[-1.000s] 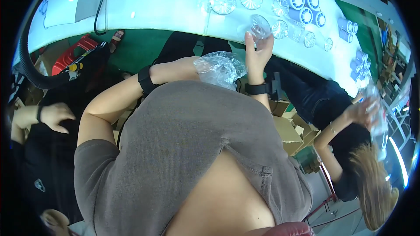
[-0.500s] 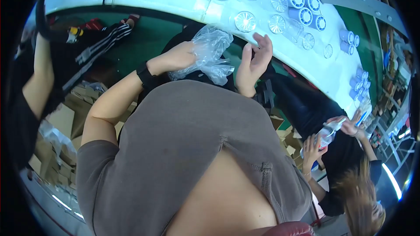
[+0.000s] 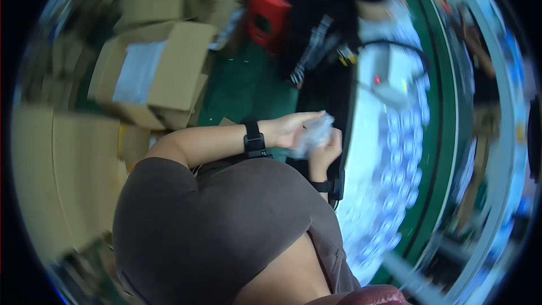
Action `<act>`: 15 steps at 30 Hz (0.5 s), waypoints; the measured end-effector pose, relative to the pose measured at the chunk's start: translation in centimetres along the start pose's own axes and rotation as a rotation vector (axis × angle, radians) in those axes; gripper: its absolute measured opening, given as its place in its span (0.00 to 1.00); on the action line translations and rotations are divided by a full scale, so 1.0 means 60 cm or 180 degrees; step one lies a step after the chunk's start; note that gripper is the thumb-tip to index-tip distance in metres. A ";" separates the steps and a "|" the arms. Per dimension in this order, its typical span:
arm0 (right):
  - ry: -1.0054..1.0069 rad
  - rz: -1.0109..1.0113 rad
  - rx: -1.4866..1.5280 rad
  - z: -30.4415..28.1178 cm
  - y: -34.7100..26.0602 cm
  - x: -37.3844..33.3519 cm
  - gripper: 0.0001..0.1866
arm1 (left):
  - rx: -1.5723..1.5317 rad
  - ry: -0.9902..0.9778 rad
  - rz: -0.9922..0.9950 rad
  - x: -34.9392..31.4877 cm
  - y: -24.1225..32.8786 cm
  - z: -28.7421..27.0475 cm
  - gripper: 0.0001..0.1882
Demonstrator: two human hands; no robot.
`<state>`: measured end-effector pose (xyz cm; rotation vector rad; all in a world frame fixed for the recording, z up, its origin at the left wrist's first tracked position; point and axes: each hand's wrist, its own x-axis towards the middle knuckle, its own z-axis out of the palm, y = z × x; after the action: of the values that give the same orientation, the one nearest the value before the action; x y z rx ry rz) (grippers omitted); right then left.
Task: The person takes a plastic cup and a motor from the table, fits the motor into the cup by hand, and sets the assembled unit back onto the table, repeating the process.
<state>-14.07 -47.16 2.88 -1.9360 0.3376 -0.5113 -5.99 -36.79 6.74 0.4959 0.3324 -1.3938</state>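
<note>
A clear plastic bag, crumpled into a small bundle and blurred by motion, is between my two hands beside the table's edge. My left hand is closed on its left side, with a black band round the wrist. On the other side, my right hand has its fingers curled against the bag, and a black band is on that wrist too. The motion blur hides the exact fingertips of both hands.
The white table runs along my right, with rows of clear plastic pieces on it. An open cardboard box with white sheeting stands at the left. Ahead are a red stool and a person in black.
My view has swung left toward the boxes. My right hand, open and apart before, has come onto the bag, which is now bunched smaller between both hands.
</note>
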 end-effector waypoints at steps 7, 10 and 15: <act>-0.0756 -0.1075 0.0762 0.305 -0.126 0.120 0.09 | -0.0776 -0.0357 0.2029 -0.163 0.144 -0.140 0.18; -0.2486 -0.3082 -0.1186 0.429 -0.163 0.147 0.15 | -0.1123 -0.0510 0.3163 -0.227 0.222 -0.243 0.15; -0.3145 -0.4285 -0.0583 0.575 -0.321 0.179 0.18 | -0.0876 0.1014 0.4475 -0.377 0.303 -0.340 0.10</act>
<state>12.42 -16.85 10.46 -2.1057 -1.6662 -0.2523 9.76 -5.19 3.18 0.5377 0.3104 0.0976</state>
